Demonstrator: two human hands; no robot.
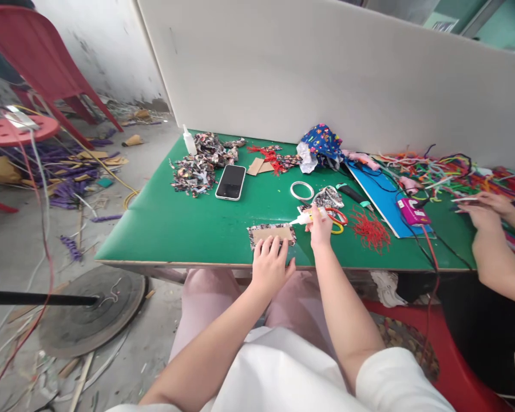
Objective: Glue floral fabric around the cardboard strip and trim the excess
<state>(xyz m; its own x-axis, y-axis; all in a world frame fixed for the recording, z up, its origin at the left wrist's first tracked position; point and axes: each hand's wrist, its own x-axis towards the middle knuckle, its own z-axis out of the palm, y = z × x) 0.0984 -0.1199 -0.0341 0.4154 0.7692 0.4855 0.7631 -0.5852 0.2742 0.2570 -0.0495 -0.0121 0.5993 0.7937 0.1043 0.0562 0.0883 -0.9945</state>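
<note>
My left hand (271, 260) lies flat with spread fingers on a small brown cardboard piece (268, 233), at the table's front edge. Dark patterned fabric (251, 237) shows around the cardboard's border. In my right hand (321, 228) is a white glue bottle (304, 218), tilted so its nozzle points left at the cardboard's upper right corner. Just beyond that hand are scissors (338, 217) with red and yellow handles and a crumpled patterned scrap (329, 197). To the right lies a heap of red strings (371, 230).
On the green table (154, 229) lie a phone (230, 182), fabric scraps (193, 174), a tape ring (301, 190), a box cutter (354, 195) and a blue board (380, 200) bearing a pink device (413, 212). A white bottle (189, 141) stands at the back left. A co-worker's hands (484, 209) are at right.
</note>
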